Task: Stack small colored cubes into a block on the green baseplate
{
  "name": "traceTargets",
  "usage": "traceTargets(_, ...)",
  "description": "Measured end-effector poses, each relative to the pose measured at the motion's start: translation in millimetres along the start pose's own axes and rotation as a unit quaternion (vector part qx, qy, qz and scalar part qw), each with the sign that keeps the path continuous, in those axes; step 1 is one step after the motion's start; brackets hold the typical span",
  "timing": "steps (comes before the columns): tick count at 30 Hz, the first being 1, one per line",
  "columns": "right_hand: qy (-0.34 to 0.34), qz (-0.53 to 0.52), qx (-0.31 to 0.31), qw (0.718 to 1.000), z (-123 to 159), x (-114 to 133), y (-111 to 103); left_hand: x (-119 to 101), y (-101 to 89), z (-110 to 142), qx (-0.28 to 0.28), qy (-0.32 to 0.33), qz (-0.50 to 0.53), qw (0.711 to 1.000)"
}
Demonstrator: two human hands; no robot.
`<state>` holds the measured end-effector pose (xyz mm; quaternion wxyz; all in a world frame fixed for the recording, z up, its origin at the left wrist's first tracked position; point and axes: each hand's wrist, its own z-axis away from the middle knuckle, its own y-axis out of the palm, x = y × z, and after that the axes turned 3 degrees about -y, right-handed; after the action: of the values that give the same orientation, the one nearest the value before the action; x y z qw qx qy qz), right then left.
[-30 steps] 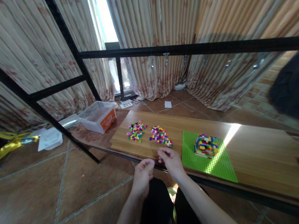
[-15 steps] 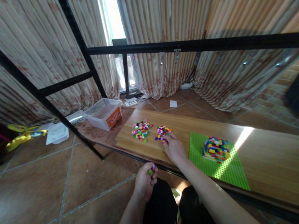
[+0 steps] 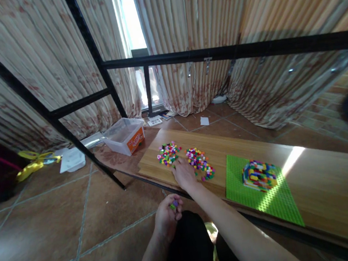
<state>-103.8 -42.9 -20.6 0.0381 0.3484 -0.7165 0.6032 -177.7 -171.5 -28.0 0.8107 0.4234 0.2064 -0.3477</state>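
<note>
My left hand (image 3: 168, 215) is curled in front of the bench, closed around a few small building bricks; a purple brick (image 3: 175, 203) and a green brick (image 3: 172, 206) show between its fingers. Palm down, my right hand (image 3: 184, 173) reaches over the wooden board, fingers drawn together at the lower edge of the left brick pile (image 3: 169, 151). Whether a brick is between those fingertips is hidden. Just right of this hand lies the second brick pile (image 3: 197, 158), with a tail of bricks curving toward me. A multicoloured brick structure (image 3: 258, 175) stands on the green baseplate (image 3: 240, 186).
A clear plastic box (image 3: 119, 143) with an orange label stands at the board's left end. The wooden board (image 3: 334, 187) runs off to the right. A black metal frame (image 3: 166, 59) crosses beyond it, before striped curtains (image 3: 199, 18). Papers (image 3: 204, 121) lie on the tiled floor.
My right hand has moved left from the second pile to the left pile's lower edge, uncovering the curved tail of bricks. My left hand still holds its bricks, turned slightly. The view has shifted a little.
</note>
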Motion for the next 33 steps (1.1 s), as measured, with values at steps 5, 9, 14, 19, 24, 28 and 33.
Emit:
traceTargets(5, 0.060, -0.138, -0.048, 0.987, 45, -7, -18, 5, 4.9, 2, -0.034, -0.001, -0.049, 0.998)
traceTargets(9, 0.150, -0.397, -0.122, 0.897, 101, -28, -36, 19, 15.2, 3, -0.031, 0.017, -0.122, 0.992)
traceTargets(14, 0.268, -0.474, -0.231, 0.806, 158, -71, -79, 39, 23.9, 4, -0.004, 0.053, -0.227, 0.973)
traceTargets(19, 0.295, -0.375, -0.354, 0.804, 180, -125, -133, 51, 21.3, 0, 0.015, 0.123, -0.325, 0.937)
traceTargets(24, 0.257, -0.256, -0.349, 0.864, 173, -166, -163, 53, 19.7, -2, 0.011, 0.161, -0.383, 0.910)
traceTargets(28, 0.244, -0.200, -0.319, 0.894, 159, -178, -165, 51, 21.2, -1, 0.009, 0.184, -0.415, 0.891)
traceTargets(33, 0.238, -0.147, -0.296, 0.913, 151, -179, -163, 48, 23.5, 2, 0.012, 0.209, -0.449, 0.869)
